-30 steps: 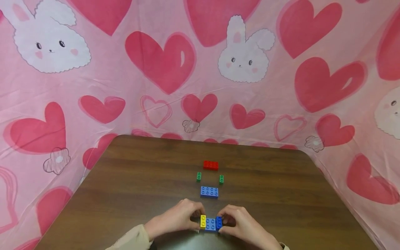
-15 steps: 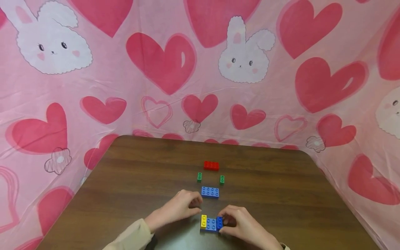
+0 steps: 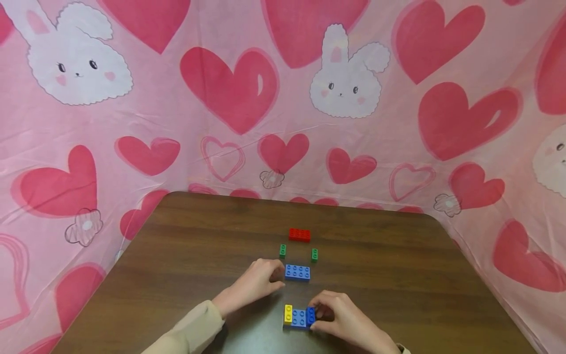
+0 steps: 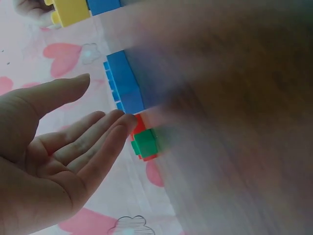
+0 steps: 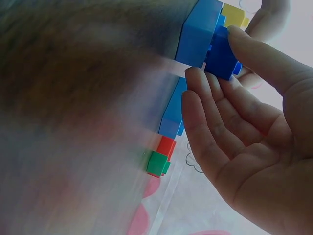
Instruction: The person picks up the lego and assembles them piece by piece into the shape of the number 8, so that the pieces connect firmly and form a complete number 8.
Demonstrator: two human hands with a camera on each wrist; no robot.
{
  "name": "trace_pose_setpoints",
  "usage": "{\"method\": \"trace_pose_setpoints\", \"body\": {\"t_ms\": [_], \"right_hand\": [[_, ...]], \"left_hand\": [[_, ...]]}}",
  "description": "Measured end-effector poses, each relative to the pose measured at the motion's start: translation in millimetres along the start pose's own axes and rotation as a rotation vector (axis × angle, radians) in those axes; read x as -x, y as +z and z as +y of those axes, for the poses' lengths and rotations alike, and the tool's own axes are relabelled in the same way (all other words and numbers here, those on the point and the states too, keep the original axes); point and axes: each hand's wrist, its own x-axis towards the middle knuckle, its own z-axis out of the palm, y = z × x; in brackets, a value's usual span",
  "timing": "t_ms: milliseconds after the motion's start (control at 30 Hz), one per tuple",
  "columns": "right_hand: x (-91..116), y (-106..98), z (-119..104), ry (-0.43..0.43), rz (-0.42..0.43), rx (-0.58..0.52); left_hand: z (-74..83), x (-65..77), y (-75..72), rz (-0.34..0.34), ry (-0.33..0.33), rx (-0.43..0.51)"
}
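Note:
My left hand point(image 3: 256, 282) is at the left end of a blue eight-stud toy brick point(image 3: 297, 273), thumb and fingers apart. The left wrist view shows a gap between that hand's thumb and fingers, with the blue brick point(image 4: 124, 81) beyond them. Nearer me lies a joined piece: a blue base brick point(image 3: 298, 318) with a yellow two-stud brick point(image 3: 288, 313) on its left end and a dark blue two-stud brick point(image 3: 311, 316) on its right. My right hand point(image 3: 340, 317) pinches the dark blue brick point(image 5: 222, 56) between thumb and fingers.
Beyond the blue eight-stud brick stand two small green bricks, one on the left point(image 3: 282, 251) and one on the right point(image 3: 315, 255). Farther back is a red brick point(image 3: 299, 235). A pink cloth point(image 3: 221, 108) with hearts and rabbits hangs round the brown wooden table point(image 3: 199, 231).
My left hand has let go of the yellow brick's side and moved forward to the left end of the blue eight-stud brick. The right hand keeps its place on the dark blue brick.

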Motion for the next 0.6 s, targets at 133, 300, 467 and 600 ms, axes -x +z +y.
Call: {"method": "trace_pose_setpoints", "body": {"t_ms": [133, 300, 467, 600], "right_hand": [[-0.2, -0.2, -0.2, -0.004, -0.001, -0.003], [0.5, -0.4, -0.5, 0.012, -0.006, -0.01], [0.6, 0.3, 0.4, 0.003, 0.002, 0.0], [0.5, 0.6, 0.3, -0.003, 0.008, 0.01]], "left_hand": [[-0.6, -5.1, 1.5, -0.007, -0.025, -0.031], [-0.8, -11.8, 3.8, -0.011, -0.029, -0.059], [-1.5, -17.5, 7.2, -0.011, -0.016, -0.08], [-2.1, -21.4, 9.2, -0.004, -0.002, -0.112]]}}
